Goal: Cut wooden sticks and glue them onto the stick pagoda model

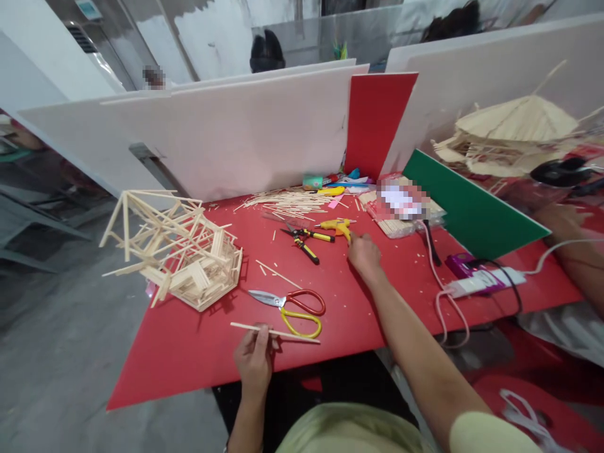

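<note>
My left hand (255, 358) is at the near edge of the red table (189, 352), fingers pinched on a long thin wooden stick (292, 335) that lies flat and points right. My right hand (363, 253) reaches to the middle of the table and closes round the handle of a yellow glue gun (336, 225). Red and yellow scissors (292, 305) lie just beyond the stick. A wooden stick model house (182, 248) sits tilted at the table's left edge.
Yellow-handled pliers (304, 241) lie left of the glue gun. A heap of sticks (287, 202) lies at the back by white partition boards (236, 132). A green board (467, 201), a stick packet (406, 211) and a power strip (481, 282) are right. Another person's arm (573, 251) is far right.
</note>
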A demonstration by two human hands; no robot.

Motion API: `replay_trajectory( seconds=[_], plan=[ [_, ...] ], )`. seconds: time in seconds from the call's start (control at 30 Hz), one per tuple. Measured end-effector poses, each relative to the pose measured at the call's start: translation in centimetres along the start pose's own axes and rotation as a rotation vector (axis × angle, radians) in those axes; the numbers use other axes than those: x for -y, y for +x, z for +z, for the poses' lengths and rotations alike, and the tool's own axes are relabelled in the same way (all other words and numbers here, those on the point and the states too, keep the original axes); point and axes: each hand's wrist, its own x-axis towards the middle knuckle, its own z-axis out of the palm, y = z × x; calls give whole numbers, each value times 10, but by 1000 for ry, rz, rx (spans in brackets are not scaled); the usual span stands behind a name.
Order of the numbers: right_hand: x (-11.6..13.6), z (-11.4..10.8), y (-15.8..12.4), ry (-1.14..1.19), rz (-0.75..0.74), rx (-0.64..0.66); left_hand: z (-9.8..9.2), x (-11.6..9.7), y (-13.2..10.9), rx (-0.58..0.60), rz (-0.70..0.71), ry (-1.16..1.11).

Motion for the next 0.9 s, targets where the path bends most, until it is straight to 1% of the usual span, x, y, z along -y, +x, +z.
replay_trajectory(
  seconds=[0.1, 0.17, 0.2, 0.27, 0.3, 0.37, 0.43, 0.5, 0.57, 0.67, 0.8, 0.9],
  plan=[
    [1, -8, 12, 7, -12, -4, 2, 0, 2, -12, 0, 32],
    [13, -17, 13, 10, -43, -16, 3, 0, 5, -50, -3, 49],
    [22, -21, 8, 13, -75, -24, 4, -1, 6, -69, -4, 51],
    [50, -24, -11, 25, -207, -24, 6, -1, 10, -92, -6, 46],
    [67, -22, -25, 38, -309, -2, 7, -1, 11, -92, -7, 45],
    [105, -12, -56, 63, -575, 102, 8, 0, 12, -82, -5, 59],
    [141, 4, -81, 64, -666, 159, 8, 2, 11, -72, -2, 92],
    [170, 18, -92, 57, -699, 191, 7, 4, 9, -70, 1, 118],
    [187, 28, -87, 51, -739, 208, 5, 5, 6, -70, 4, 122],
    [198, 32, -62, 31, -805, 221, 5, 4, 4, -77, 4, 109],
    [208, 18, -23, 4, -819, 190, 9, -2, 5, -28, 8, 116],
    [211, 1, -12, 30, -801, 135, 10, -2, 6, -4, 6, 116]
  ],
)
